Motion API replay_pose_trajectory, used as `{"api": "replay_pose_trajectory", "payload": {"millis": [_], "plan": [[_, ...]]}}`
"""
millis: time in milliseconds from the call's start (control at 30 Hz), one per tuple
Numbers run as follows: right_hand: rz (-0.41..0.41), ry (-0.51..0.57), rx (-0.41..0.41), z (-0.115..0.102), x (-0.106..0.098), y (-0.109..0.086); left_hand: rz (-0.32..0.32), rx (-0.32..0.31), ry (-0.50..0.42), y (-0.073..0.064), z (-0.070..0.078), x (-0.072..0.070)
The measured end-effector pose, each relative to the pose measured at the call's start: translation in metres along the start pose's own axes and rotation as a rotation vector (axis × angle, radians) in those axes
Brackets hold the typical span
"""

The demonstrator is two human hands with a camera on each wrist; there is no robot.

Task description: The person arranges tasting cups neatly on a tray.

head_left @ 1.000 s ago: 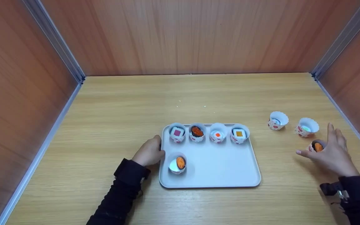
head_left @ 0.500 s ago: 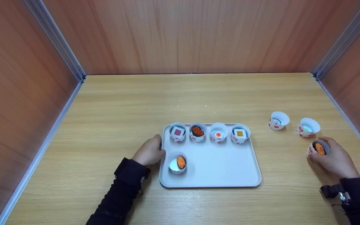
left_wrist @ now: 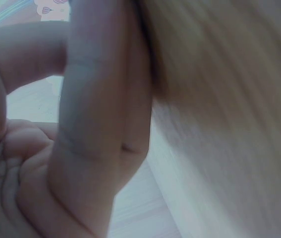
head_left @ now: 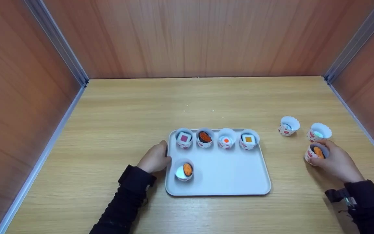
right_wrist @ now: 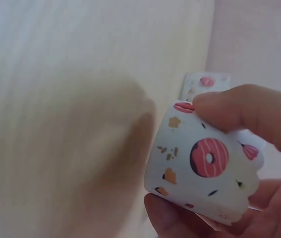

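My left hand [head_left: 154,158] grips the left edge of a pale rectangular tray [head_left: 230,177], thumb on the rim. In the left wrist view its fingers [left_wrist: 93,99] are close up. With thumb and fingers my right hand [head_left: 340,162] holds a paper baking cup [right_wrist: 195,158] printed with pink doughnuts. Inside that cup sits an orange-topped sushi-like piece [head_left: 318,152]. Along the tray's far side stand several similar filled cups, from one with a purple square [head_left: 184,138] to one with a yellow square [head_left: 248,139]. Another orange-topped cup [head_left: 184,170] stands near the tray's left side.
Beyond my right hand, two more patterned cups stand on the wooden table: one farther back [head_left: 288,126] and one nearer the right wall [head_left: 319,131]. Wood-grain panels [head_left: 200,39] enclose the table at the back and both sides. Tiny white crumbs lie behind the tray.
My right hand has closed from spread fingers onto the orange-topped cup and carried it a little to the left. The left hand and the tray have stayed in place.
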State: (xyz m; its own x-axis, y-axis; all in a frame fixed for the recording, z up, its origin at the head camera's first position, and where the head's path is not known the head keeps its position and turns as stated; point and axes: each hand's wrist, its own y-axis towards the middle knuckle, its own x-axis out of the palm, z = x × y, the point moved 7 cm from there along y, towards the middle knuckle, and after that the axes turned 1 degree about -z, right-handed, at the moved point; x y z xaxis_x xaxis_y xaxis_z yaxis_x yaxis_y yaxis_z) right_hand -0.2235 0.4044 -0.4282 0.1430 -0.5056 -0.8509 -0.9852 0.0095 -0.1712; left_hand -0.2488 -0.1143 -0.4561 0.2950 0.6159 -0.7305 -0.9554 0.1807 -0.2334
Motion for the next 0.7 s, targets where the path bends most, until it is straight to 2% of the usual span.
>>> {"api": "replay_pose_trajectory", "payload": {"millis": [467,700], "plan": [[-0.030,0.061,-0.131,-0.092,0.028,-0.002,0.014,0.001,0.012,0.000,0.000,-0.003],[-0.038,0.071,-0.266,-0.137,0.044,-0.011,0.008,0.011,-0.009,0.000,0.000,0.000]]}}
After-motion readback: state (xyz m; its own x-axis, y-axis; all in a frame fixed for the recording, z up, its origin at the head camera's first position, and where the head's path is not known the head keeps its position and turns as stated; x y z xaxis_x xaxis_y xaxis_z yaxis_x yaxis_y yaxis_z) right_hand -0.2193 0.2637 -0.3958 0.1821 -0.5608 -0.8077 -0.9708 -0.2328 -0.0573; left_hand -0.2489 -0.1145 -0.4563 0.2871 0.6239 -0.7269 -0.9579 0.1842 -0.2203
